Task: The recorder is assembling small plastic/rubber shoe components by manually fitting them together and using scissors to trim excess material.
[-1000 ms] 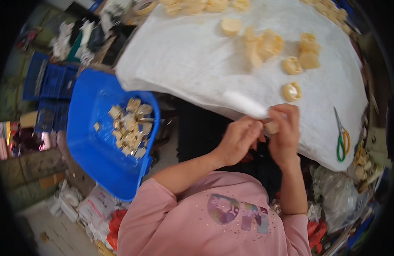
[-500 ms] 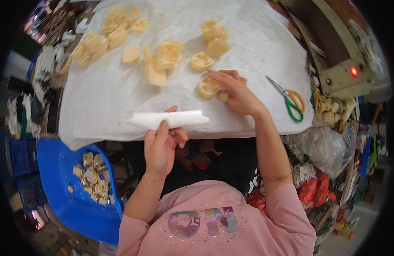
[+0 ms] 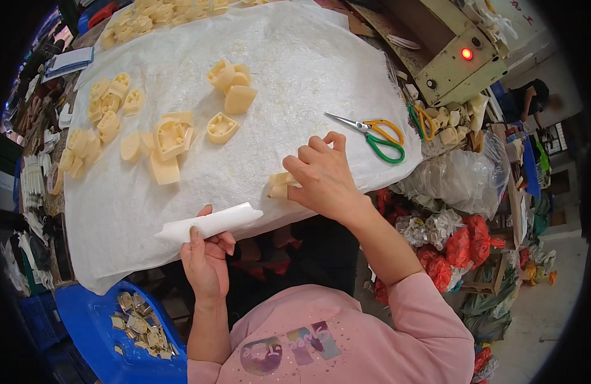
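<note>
My left hand [image 3: 206, 259] is closed on a white curved, rolled-looking strip [image 3: 212, 223], held level at the table's near edge with the thumb in front. My right hand [image 3: 324, 169] rests low over the table, fingers bent and gathered at a cream moulded piece [image 3: 281, 185], which they partly cover. Just beyond that hand lies a pair of scissors [image 3: 366, 128] with one yellow and one green handle. A hollow cream piece [image 3: 222, 128] stands alone farther up, and a small stack of cream pieces [image 3: 175, 137] sits to its left.
White sheeting [image 3: 270, 77] covers the table. More cream pieces [image 3: 107, 102] lie left and far back. A metal machine box [image 3: 468, 73] with a lit red lamp stands at right. Below left is a blue tub [image 3: 94, 320] of scraps. Plastic bags [image 3: 458, 246] crowd the right side. Another person [image 3: 529, 99] is far right.
The view has swung, shifting the table leftward. My right hand has drawn back toward the near edge, bringing a cream piece with it and curling its fingers. My left hand still holds the white strip.
</note>
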`<state>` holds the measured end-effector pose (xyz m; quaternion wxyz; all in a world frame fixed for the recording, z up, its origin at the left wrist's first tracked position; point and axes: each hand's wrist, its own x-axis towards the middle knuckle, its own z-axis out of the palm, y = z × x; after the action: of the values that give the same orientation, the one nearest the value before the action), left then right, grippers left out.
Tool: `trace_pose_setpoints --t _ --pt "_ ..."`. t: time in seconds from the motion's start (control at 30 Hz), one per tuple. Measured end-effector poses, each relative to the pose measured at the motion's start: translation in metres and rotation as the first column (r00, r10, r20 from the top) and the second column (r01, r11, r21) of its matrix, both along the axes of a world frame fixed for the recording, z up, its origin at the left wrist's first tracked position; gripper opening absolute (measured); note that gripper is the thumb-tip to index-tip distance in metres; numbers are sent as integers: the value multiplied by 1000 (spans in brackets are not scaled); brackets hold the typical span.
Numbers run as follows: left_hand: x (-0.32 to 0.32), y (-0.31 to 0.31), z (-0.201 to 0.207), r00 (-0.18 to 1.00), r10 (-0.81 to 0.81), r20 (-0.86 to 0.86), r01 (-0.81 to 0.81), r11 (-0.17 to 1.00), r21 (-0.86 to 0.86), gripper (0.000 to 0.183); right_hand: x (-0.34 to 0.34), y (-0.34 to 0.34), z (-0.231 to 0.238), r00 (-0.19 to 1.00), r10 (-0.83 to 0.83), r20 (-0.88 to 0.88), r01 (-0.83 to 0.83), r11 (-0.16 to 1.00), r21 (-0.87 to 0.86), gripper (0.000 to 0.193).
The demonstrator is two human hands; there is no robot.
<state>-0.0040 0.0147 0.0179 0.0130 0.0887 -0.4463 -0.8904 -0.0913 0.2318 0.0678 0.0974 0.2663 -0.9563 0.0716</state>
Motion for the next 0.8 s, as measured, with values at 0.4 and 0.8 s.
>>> trace_pose_setpoints --t 0.4,0.8 --pt "6 5 -1 984 179 1 -179 984 20 34 15 -4 -53 1000 21 18 -6 792 -611 43" --pt "15 19 25 995 1 -103 7 997 79 43 64 -64 -26 920 328 -215 -312 282 -907 42"
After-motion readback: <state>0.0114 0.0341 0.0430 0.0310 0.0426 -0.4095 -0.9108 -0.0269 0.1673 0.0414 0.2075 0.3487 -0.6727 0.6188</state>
